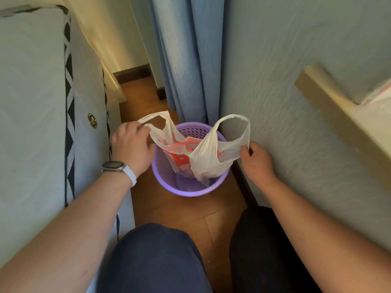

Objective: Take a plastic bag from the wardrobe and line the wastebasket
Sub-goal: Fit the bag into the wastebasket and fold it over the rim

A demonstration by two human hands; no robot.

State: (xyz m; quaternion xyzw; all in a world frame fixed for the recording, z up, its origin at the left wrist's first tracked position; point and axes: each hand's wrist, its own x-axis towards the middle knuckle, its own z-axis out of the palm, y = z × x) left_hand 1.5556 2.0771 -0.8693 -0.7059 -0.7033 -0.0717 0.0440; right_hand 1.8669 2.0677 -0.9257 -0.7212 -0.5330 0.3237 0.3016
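Observation:
A purple perforated wastebasket (165, 182) stands on the wooden floor between the bed and the wall. A white plastic bag (208, 159) with orange print hangs into its mouth, spread open. My left hand (132, 148), with a watch on the wrist, grips the bag's left handle at the basket's left rim. My right hand (257, 159) pinches the right handle just past the right rim. The bag's bottom sits partway down inside the basket and does not cover the near side of the basket's inside.
A mattress edge with black and white trim (69, 115) runs along the left. A blue curtain (188, 58) hangs behind the basket. The textured wall (296, 81) and a wooden ledge (330, 108) stand on the right. My knees (160, 256) are below.

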